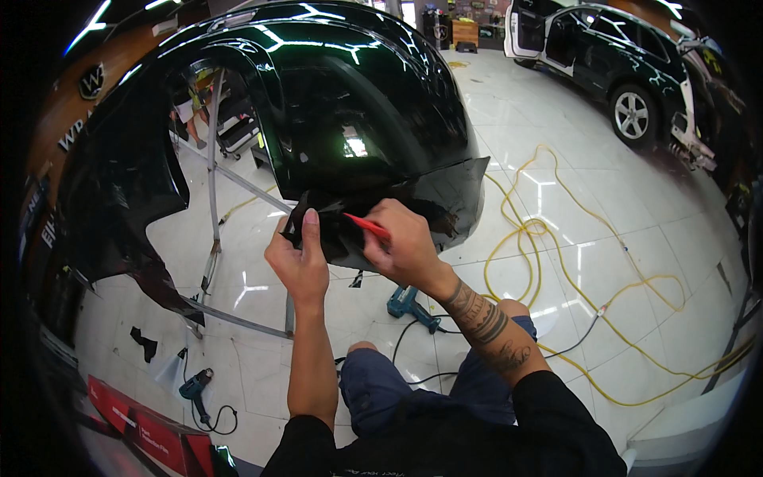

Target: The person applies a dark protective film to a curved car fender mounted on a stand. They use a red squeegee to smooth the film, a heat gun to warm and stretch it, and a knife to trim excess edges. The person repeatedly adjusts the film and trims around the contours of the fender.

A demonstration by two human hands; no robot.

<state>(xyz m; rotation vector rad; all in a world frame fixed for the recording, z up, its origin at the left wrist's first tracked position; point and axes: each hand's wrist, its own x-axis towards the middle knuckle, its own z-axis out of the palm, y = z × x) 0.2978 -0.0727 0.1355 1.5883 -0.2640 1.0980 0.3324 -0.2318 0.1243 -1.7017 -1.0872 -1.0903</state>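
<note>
Head camera: a white tiled floor [660, 246] spreads under everything and mirrors the ceiling lights in bright strips. Over its upper left and middle curves a big glossy car panel [342, 95], very dark green, with a large opening on the left. At the upper right, well apart from the panel, stands a dark car [608, 52] with a white door open. Grey metal bars of a stand [213, 159] show through the panel's opening and below it. To the right, a yellow hose [523, 226] lies in loops on the floor. A red box [151, 437] sits at the lower left corner.

Along the panel's lower edge, right in front of the person, is a dark sheet [453, 191], its loose part hanging and wrinkled. The left hand [300, 254] is raised at the sheet's left end, thumb up, pinching the edge between thumb and curled fingers. The right hand [404, 238] is just beside it, fingers closed around a slim red tool [367, 226] whose tip points left, toward the left thumb; whether the tip touches the sheet, I cannot tell.

Two teal and black heat guns lie on the floor: one [407, 304] below the right hand, the other [195, 387] near the red box. Smallest is a black scrap [144, 344], above that second gun.
</note>
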